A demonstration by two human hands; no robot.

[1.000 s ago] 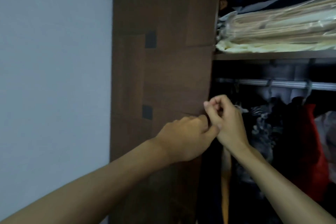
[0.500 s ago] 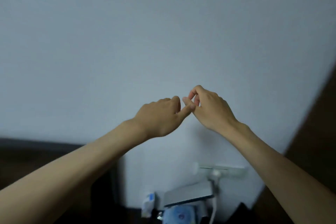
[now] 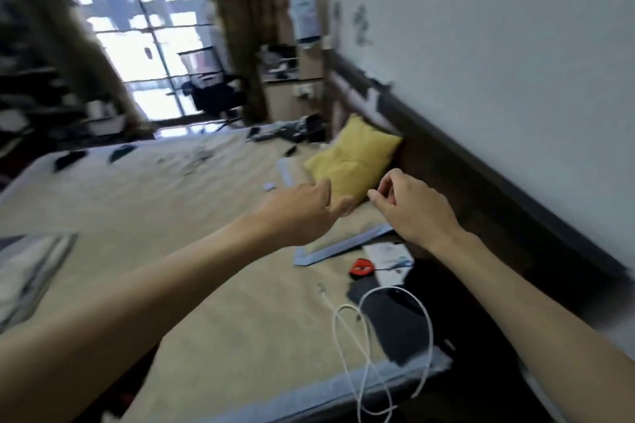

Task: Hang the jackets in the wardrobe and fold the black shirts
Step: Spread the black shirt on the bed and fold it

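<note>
Both arms were stretched out over the bed as I watched from the head view, and the picture was smeared with motion blur. My left hand was held above the beige cover, fingers loosely extended and thumb pointing toward the other hand, holding nothing. My right hand was just beside it, apart from it, its fingers curled inward with thumb and forefinger drawn close together; I could not tell whether anything was pinched between them.

Behind both hands a yellow pillow leaned against the dark headboard under the pale wall. Near the right forearm lay a small red object, a white card and a dark flat cloth, with a white cable looping over it and off the bed's near edge. A folded pale stack rested at the left edge of the bed.

No jacket or wardrobe showed. Dark items lay at the far end of the bed, too blurred for me to say whether they were the black shirts. A window with curtains stood beyond.
</note>
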